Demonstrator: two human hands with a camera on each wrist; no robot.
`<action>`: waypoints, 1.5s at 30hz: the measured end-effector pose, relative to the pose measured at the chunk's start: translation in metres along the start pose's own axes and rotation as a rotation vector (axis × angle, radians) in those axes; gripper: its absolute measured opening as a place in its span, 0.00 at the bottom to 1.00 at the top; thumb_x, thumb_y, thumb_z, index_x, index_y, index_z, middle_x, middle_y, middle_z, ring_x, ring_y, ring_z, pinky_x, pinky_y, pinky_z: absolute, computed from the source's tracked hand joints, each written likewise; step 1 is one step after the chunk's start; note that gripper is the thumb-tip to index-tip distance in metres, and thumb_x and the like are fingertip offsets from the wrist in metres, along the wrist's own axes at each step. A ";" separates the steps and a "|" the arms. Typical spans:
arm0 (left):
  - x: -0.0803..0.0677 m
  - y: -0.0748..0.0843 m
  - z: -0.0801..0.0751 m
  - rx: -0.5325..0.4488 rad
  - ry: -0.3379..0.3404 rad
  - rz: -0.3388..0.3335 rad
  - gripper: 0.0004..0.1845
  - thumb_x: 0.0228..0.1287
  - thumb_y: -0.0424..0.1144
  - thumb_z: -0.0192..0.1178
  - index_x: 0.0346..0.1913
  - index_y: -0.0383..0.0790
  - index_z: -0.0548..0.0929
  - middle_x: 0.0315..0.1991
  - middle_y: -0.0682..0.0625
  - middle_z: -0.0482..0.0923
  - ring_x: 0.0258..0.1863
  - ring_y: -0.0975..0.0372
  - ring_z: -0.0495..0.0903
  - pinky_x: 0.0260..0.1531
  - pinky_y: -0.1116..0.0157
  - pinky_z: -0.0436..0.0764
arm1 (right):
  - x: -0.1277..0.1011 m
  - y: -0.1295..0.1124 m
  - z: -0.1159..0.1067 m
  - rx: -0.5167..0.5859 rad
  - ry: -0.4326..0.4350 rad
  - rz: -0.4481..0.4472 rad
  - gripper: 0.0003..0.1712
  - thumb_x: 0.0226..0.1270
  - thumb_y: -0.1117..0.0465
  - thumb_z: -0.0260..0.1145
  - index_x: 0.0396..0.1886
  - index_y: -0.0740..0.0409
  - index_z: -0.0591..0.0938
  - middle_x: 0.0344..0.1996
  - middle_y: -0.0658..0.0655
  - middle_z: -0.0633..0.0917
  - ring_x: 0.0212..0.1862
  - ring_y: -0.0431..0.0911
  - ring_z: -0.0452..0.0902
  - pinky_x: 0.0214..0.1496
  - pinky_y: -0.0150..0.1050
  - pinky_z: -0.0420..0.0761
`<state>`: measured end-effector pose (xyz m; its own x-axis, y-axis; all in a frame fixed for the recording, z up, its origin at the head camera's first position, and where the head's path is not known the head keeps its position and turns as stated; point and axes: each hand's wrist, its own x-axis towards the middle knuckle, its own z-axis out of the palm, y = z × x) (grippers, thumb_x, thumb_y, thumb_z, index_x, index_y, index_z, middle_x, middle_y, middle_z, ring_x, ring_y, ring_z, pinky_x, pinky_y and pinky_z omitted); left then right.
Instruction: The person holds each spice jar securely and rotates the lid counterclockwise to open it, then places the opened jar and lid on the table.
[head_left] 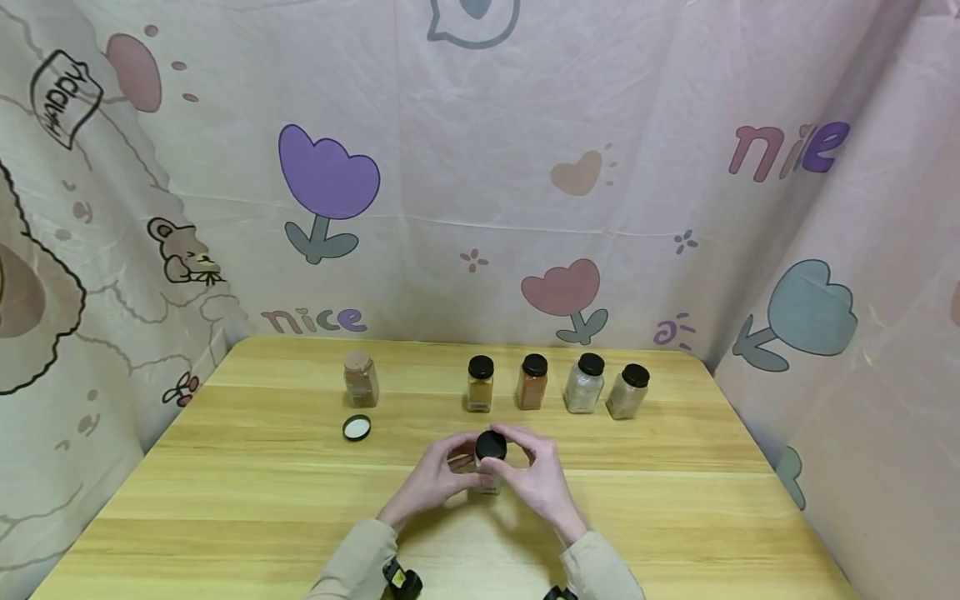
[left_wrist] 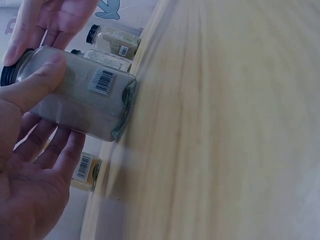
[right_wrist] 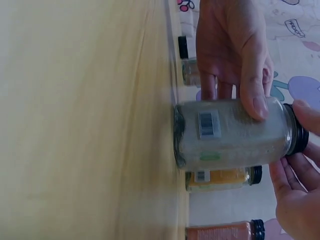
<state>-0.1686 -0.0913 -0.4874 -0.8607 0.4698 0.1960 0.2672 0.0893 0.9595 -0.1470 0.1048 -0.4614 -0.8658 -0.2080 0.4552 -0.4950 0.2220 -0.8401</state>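
Observation:
A square glass jar [left_wrist: 82,102] with pale powder and a barcode sticker stands upright on the table in front of me. Around its body, my left hand [head_left: 438,479] holds it between thumb and fingers. My right hand [head_left: 538,475] pinches the jar's black lid [right_wrist: 299,131] between thumb and fingers. Whether the lid's thread is loose cannot be seen. Behind to the left is a jar of brownish powder [head_left: 362,385] with a pinkish-tan top. In front of that jar, a loose black lid [head_left: 356,427] lies with its white inside facing up.
Along the back stand several black-lidded jars: a yellow one [head_left: 480,385], an orange-red one [head_left: 532,383], a whitish one [head_left: 584,385] and a greyish one [head_left: 628,392]. The wooden table [head_left: 247,475] meets a printed curtain [head_left: 450,167] at the back and sides.

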 end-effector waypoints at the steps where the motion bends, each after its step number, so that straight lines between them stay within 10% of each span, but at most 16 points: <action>1: 0.000 0.000 0.000 0.002 0.002 -0.001 0.30 0.57 0.35 0.74 0.63 0.34 0.78 0.59 0.38 0.81 0.60 0.53 0.81 0.66 0.63 0.78 | 0.000 -0.001 0.000 -0.011 -0.003 0.015 0.30 0.54 0.66 0.78 0.58 0.65 0.82 0.54 0.64 0.86 0.56 0.49 0.83 0.66 0.32 0.80; 10: 0.000 -0.001 0.001 -0.010 0.006 -0.006 0.29 0.56 0.34 0.74 0.62 0.34 0.78 0.58 0.38 0.81 0.61 0.49 0.81 0.67 0.63 0.78 | 0.001 -0.006 0.002 -0.197 0.113 0.052 0.33 0.45 0.56 0.85 0.54 0.52 0.84 0.43 0.54 0.85 0.45 0.43 0.79 0.53 0.37 0.80; 45: 0.000 -0.001 0.000 -0.030 -0.007 -0.005 0.29 0.57 0.33 0.73 0.62 0.33 0.77 0.60 0.37 0.80 0.63 0.47 0.79 0.68 0.64 0.77 | 0.001 -0.010 0.001 -0.193 0.100 0.020 0.25 0.44 0.62 0.84 0.47 0.56 0.88 0.42 0.49 0.88 0.44 0.40 0.81 0.54 0.38 0.83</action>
<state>-0.1686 -0.0910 -0.4884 -0.8592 0.4751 0.1900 0.2496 0.0650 0.9662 -0.1426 0.1013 -0.4526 -0.8739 -0.1078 0.4740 -0.4740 0.4053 -0.7817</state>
